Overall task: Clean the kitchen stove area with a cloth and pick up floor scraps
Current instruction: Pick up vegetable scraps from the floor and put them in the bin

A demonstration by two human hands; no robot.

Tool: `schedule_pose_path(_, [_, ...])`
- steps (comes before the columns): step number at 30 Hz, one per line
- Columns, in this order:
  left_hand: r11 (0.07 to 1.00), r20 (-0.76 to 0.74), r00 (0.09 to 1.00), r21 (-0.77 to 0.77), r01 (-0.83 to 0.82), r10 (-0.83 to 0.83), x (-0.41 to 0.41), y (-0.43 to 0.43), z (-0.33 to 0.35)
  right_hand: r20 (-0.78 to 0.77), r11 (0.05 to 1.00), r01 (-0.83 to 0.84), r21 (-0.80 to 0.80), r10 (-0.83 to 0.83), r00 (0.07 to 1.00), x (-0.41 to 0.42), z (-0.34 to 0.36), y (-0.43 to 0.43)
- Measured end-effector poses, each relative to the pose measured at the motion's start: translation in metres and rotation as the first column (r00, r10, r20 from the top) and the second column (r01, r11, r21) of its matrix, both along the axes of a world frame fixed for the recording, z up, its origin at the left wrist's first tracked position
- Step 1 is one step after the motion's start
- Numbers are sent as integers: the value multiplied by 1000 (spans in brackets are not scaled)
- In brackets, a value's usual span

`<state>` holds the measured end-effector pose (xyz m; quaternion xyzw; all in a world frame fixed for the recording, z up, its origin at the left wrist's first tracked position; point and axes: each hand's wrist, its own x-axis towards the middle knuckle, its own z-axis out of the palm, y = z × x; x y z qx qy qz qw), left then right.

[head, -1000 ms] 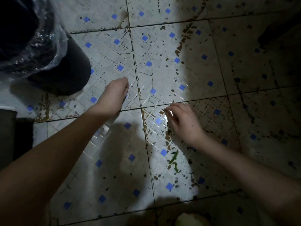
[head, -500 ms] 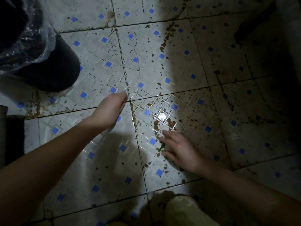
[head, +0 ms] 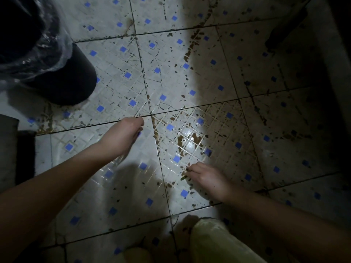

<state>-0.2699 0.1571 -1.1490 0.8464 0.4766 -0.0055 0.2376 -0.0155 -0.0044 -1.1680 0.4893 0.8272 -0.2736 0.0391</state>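
The right hand (head: 209,179) pinches a thin green scrap (head: 183,178) on the tiled floor (head: 117,186), fingers narrow around it. It looks light and limp; grip its middle. The left hand (head: 123,136) hovers, loosely curled, contents unclear.

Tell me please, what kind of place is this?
Probably a home kitchen floor, dimly lit. It shows stained white tiles with blue squares, a dark bin lined with a clear plastic bag, and a green scrap at the fingertips of the right hand.
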Motion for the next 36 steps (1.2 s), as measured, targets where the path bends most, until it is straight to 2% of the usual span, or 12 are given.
schedule_pose_path(7, [1000,-27,1000,19,2,-2,-7,0,5,61,992,36,-121,-29,998,-13,8,7])
schedule_pose_path(10, [1000,-18,1000,22,1,0,-12,0,7,89,991,41,-127,-30,996,-16,10,8])
schedule_pose_path(12, [1000,-19,1000,18,0,1,-14,0,10,93,991,50,-121,-39,995,-17,12,9])
schedule_pose_path(18, [999,-56,998,46,-22,25,-21,4,23,40,969,247,-32,-245,969,-15,26,37])
schedule_pose_path(24, [994,-45,997,101,-52,56,-32,12,34,-66,922,383,52,-380,923,-13,41,64])
schedule_pose_path(30, [981,-59,994,174,-84,95,-47,13,44,-105,944,324,61,-316,943,-30,47,84])
schedule_pose_path(36, [971,-9,994,216,-102,106,-65,6,52,-117,969,245,16,-242,963,-66,33,101])
